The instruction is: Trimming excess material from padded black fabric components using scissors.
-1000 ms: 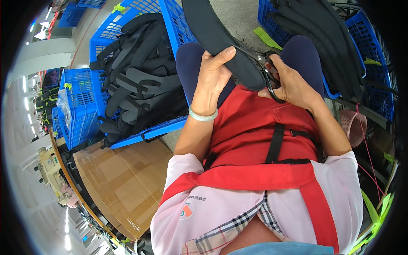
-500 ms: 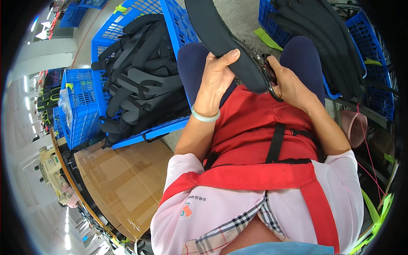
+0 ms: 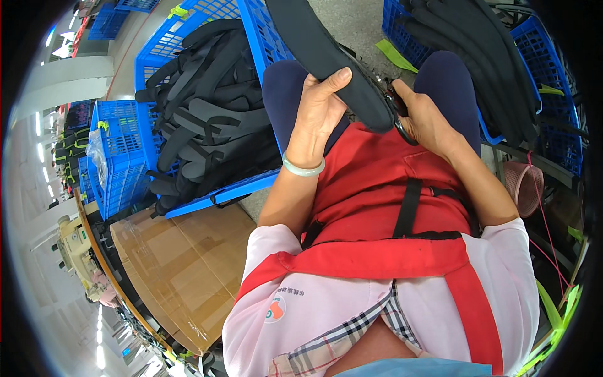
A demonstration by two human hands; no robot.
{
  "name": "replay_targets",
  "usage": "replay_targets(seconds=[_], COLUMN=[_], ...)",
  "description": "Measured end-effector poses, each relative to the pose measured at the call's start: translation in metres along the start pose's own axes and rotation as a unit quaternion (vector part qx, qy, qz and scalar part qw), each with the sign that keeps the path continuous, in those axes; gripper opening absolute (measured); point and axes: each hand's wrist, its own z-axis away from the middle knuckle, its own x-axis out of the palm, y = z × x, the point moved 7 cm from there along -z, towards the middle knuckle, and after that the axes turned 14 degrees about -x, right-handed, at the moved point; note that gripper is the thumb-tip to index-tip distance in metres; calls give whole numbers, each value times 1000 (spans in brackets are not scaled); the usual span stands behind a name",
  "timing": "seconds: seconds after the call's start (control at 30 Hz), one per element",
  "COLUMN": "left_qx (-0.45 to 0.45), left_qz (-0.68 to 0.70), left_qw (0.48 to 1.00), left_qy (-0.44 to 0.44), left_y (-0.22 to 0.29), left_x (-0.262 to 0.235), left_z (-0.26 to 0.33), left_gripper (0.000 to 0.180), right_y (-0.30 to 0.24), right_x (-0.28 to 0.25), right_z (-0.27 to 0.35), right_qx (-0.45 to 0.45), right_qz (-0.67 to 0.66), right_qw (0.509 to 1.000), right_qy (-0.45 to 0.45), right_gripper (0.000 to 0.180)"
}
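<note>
A long, curved, black padded strap point(image 3: 319, 45) runs from the top of the view down over my lap. My left hand point(image 3: 319, 113) is closed on its left side, with the thumb lying on top. At the strap's lower right edge, my right hand point(image 3: 428, 122) is wrapped round a pair of scissors point(image 3: 405, 133) with dark handles. One curved handle loop shows below the fingers. The blades lie along the strap's far edge and are mostly hidden by it, so I cannot tell whether they touch the fabric.
On the left stands a blue plastic crate point(image 3: 217, 204) heaped with black padded straps point(image 3: 213, 119). Near it is a cardboard box point(image 3: 182, 270). More long black pads point(image 3: 477, 69) lie over a blue crate point(image 3: 392, 25) on the right. A pink mesh basket point(image 3: 524, 188) is by my right elbow.
The strap's lower end and both hands have shifted slightly upward, and the strap has moved a little to the left. Both grips look the same.
</note>
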Motion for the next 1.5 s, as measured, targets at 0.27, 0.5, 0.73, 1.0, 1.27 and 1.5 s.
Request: replay_targets(seconds=[0.27,0.5,0.73,1.0,1.27,1.5], left_qx=[13,-3,-5,-24,-6,82], left_qz=[1,-22,0,-2,4,-101], left_qw=[1000,1000,1000,1000,1000,987], left_qy=[-10,2,-4,7,-10,89], left_y=[4,-1,-2,-5,-3,-10], left_x=[0,3,-2,5,1,-9], left_z=[3,3,2,4,0,3], left_gripper=[15,16,16,13,17,22], right_y=[-13,-8,1,3,11,-11], right_x=[-14,-1,2,3,-1,-6], right_z=[4,1,-3,-4,-5,-12], right_qx=[15,-14,-18,-41,44,7], right_qz=[-41,-59,-5,-5,-163,-198], right_qw=[998,998,999,999,982,978], right_qy=[-54,-32,-40,3,87,63], right_gripper=[57,53,40,33,22,24])
